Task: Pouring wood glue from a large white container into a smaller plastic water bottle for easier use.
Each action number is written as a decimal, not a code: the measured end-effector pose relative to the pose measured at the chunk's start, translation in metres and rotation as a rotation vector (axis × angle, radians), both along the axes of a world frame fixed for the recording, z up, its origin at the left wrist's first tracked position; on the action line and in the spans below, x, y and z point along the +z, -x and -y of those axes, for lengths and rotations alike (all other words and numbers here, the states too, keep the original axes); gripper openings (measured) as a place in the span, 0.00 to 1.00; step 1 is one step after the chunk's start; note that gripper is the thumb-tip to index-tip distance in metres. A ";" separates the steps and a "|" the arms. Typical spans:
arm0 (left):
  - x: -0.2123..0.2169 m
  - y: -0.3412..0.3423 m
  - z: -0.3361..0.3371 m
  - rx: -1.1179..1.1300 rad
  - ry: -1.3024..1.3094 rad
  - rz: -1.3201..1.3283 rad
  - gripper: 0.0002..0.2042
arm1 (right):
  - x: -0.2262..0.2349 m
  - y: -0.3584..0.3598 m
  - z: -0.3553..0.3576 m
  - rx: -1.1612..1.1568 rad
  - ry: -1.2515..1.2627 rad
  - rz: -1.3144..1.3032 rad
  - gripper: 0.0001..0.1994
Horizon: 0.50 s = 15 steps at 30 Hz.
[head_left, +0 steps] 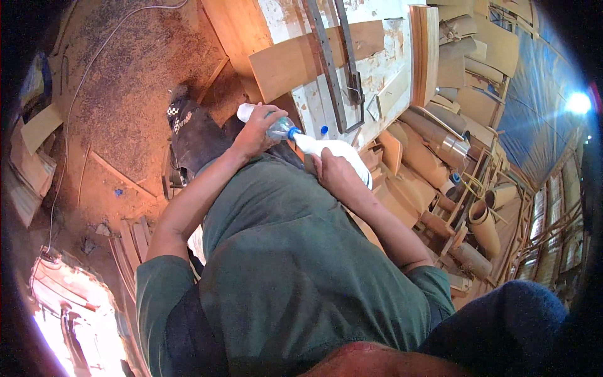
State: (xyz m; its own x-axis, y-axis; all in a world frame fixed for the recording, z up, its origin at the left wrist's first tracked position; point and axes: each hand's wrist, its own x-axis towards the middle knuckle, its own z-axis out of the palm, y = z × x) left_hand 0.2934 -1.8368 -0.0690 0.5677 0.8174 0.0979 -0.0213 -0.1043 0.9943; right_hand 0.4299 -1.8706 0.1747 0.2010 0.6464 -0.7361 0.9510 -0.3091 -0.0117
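My left hand (254,131) is closed around a clear plastic bottle (280,129) that lies on its side, white showing at its far end and a blue ring at its neck. That neck meets the narrow end of a white plastic container (339,151), which my right hand (341,177) grips from the near side. The two mouths touch or nearly touch; which way anything flows I cannot tell. A small blue cap (324,130) sits on the paint-worn white tabletop (308,100) just beyond the necks.
Beyond my hands, a dark metal bar clamp (330,69) lies across a curved wooden board (282,66) on the table. Rolled sheets and wood offcuts (433,135) pile up at the right. Sawdust covers the floor (135,69) at left, where a thin cable (94,60) runs.
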 end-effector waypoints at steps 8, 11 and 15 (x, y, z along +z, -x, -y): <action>0.008 -0.016 0.020 -0.021 0.019 0.019 0.37 | -0.004 -0.022 0.020 0.007 0.008 -0.030 0.17; 0.009 -0.026 0.028 -0.029 0.017 -0.015 0.35 | -0.008 -0.038 0.032 0.008 0.008 -0.031 0.17; 0.004 -0.046 0.046 0.002 0.032 0.002 0.33 | -0.012 -0.058 0.044 0.005 0.008 -0.066 0.18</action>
State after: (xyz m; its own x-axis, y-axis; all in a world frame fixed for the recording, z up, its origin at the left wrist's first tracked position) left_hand 0.3391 -1.8825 -0.0652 0.5655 0.8215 0.0728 -0.0235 -0.0722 0.9971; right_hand 0.4875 -1.9151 0.1626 0.1489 0.6411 -0.7529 0.9497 -0.3048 -0.0717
